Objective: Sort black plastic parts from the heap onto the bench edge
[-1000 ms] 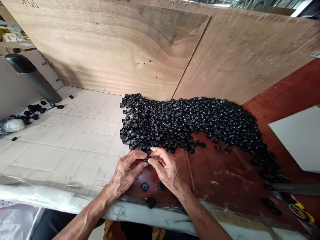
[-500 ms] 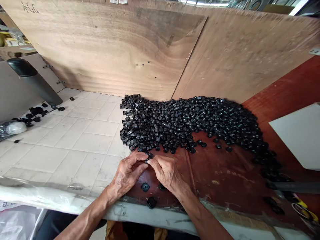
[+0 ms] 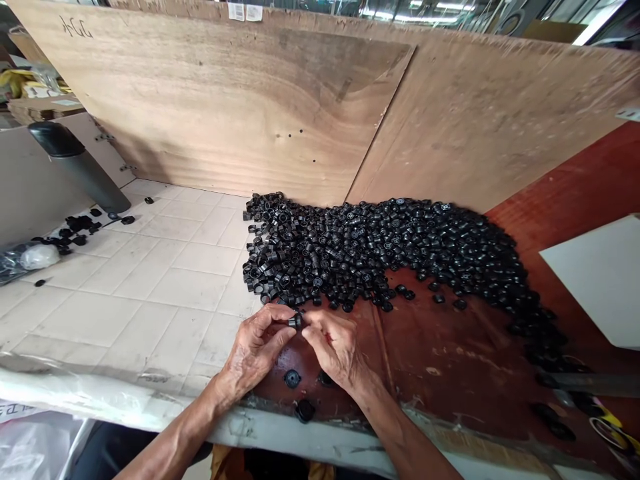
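Observation:
My left hand (image 3: 255,350) and my right hand (image 3: 336,345) meet fingertip to fingertip over the near edge of the table. Both pinch one small black plastic ring (image 3: 295,321) between thumbs and forefingers. Just beyond the fingers lies a large heap of several small black plastic rings and caps (image 3: 380,247), spread from the table's middle round to the right. Three black caps lie under and behind my wrists: one (image 3: 292,379) between the hands, one (image 3: 325,379) partly hidden by my right hand, one (image 3: 304,411) at the table's front edge.
Plywood boards (image 3: 260,113) stand upright behind the heap. The left part of the table has a pale tile-pattern cover (image 3: 150,280), the right part is dark red wood (image 3: 450,347). A grey tube with a black cap (image 3: 80,170) and loose black parts (image 3: 75,227) lie far left. A white sheet (image 3: 600,280) is at right.
Both hands stay joined on the small black ring, with only slight finger movement. The view has tipped a little, so everything sits slightly lower in the picture.

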`<move>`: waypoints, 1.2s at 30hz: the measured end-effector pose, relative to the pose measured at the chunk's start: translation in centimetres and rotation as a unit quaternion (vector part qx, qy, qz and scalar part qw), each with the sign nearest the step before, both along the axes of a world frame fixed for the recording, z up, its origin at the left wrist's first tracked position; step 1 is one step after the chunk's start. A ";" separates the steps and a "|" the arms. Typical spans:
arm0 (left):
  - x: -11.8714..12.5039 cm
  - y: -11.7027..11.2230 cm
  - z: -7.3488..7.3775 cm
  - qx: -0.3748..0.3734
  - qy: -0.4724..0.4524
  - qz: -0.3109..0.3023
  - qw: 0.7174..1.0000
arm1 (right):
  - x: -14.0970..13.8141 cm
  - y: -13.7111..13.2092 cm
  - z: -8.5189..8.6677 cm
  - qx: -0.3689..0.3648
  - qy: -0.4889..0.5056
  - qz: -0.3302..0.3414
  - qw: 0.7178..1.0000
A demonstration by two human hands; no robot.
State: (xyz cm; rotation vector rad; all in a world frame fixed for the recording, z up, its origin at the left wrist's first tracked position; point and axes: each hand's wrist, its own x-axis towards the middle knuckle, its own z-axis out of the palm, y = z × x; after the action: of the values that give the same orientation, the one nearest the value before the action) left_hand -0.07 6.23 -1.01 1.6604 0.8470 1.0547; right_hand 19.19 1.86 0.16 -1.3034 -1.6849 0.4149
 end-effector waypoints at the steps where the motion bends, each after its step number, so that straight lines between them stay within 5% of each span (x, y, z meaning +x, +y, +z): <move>1: 0.0 0.0 0.1 -0.006 -0.002 0.001 1.000 | 0.0 -0.1 0.1 -0.014 0.008 0.009 1.000; 16: -0.1 -0.3 0.4 -0.032 -0.003 -0.020 0.999 | -0.1 -0.1 0.9 -0.005 0.060 0.046 0.997; 23: -0.9 -0.3 1.7 0.035 0.077 -0.095 0.992 | 0.3 -0.6 1.3 -0.208 0.108 0.093 0.968; 26: -0.9 -0.3 2.3 -0.011 0.180 -0.158 0.971 | 0.9 -0.3 1.4 -0.187 0.048 0.081 0.978; 30: -0.4 -0.2 1.6 0.035 0.270 -0.057 0.961 | 1.4 0.2 0.2 -0.096 -0.009 -0.024 0.995; 36: 0.3 0.7 -1.2 0.101 0.243 0.102 0.959 | 0.7 0.5 -1.6 -0.061 -0.111 0.050 0.991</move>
State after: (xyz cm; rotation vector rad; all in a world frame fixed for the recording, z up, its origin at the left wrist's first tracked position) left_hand 0.20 6.88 -2.18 2.0844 1.2855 0.9017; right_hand 19.86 2.31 -1.45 -1.3988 -1.9424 0.4504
